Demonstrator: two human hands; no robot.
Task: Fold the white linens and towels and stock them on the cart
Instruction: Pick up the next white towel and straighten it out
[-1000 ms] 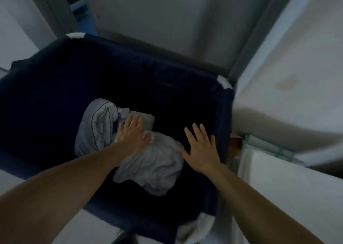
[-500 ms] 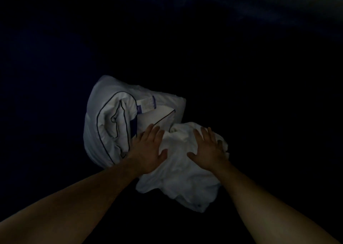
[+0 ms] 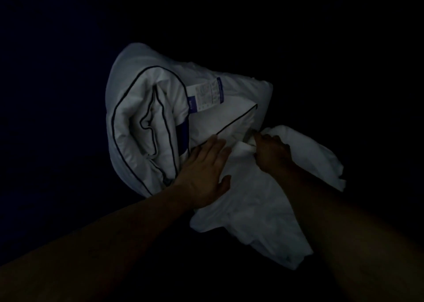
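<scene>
Counted: 2 white linens, 2 bare hands, 1 printed label. On the left, a rolled white quilt (image 3: 146, 108) edged with thin dark piping, coiled in on itself, with the label (image 3: 207, 93) and a blue tab toward its upper right. On the right and lower down, touching the quilt, a crumpled white sheet (image 3: 259, 205), bunched and unfolded. Both lying on a dark surface, edges and corners lost in the gloom, so position against them impossible to tell. Left hand (image 3: 204, 170) open and flat, fingers straight and close together, thumb spread, pressing on the sheet's left part with fingertips at the quilt's piped edge. Right hand (image 3: 274, 151) closed, fingers curled, pinching a fold at the sheet's upper edge, just beside the quilt's corner. Forearms reaching in from the bottom, the 2 hands near each other but apart.
</scene>
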